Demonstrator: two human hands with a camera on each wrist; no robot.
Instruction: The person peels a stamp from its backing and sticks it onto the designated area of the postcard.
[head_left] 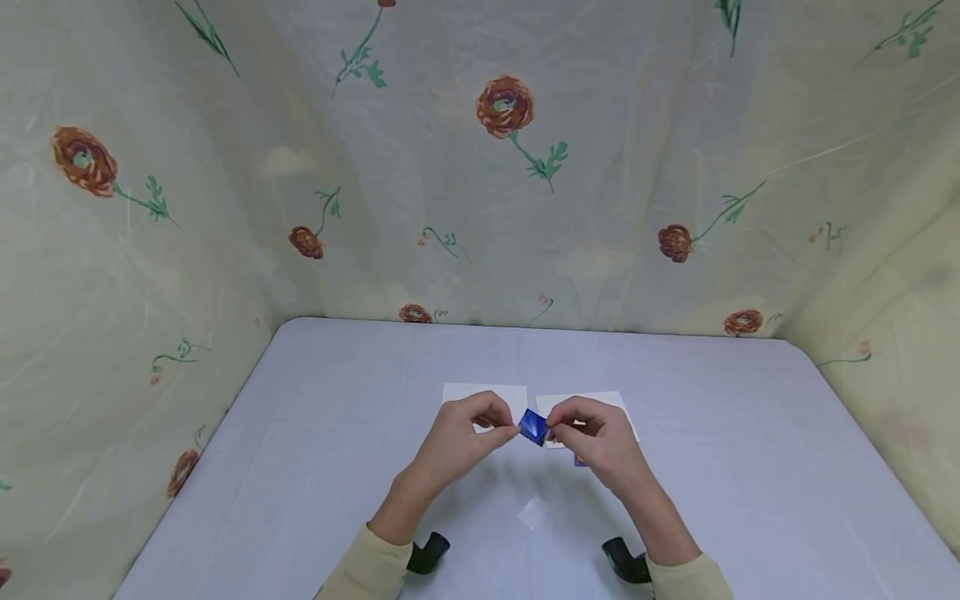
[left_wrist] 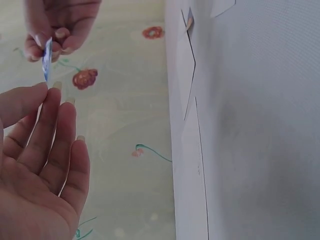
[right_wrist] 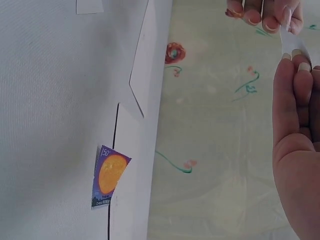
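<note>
A small blue postage stamp (head_left: 534,426) is held above the table between both hands. My left hand (head_left: 459,437) pinches one edge of it with thumb and fingertips. On the opposite edge, the thumb and fingertips of my right hand (head_left: 600,437) pinch it. Edge-on, the blue stamp (left_wrist: 47,62) looks thin in the left wrist view; the right wrist view shows its white back (right_wrist: 295,44). Below the right hand lies a purple stamp (right_wrist: 111,172) with an orange disc, touching the edge of a white card (right_wrist: 131,132).
Two white cards, a left one (head_left: 453,393) and a right one (head_left: 555,402), lie side by side beyond the hands. Nearer the body is a small whitish square (head_left: 533,512). A flowered curtain (head_left: 600,167) surrounds the white table (head_left: 337,375) at back and sides.
</note>
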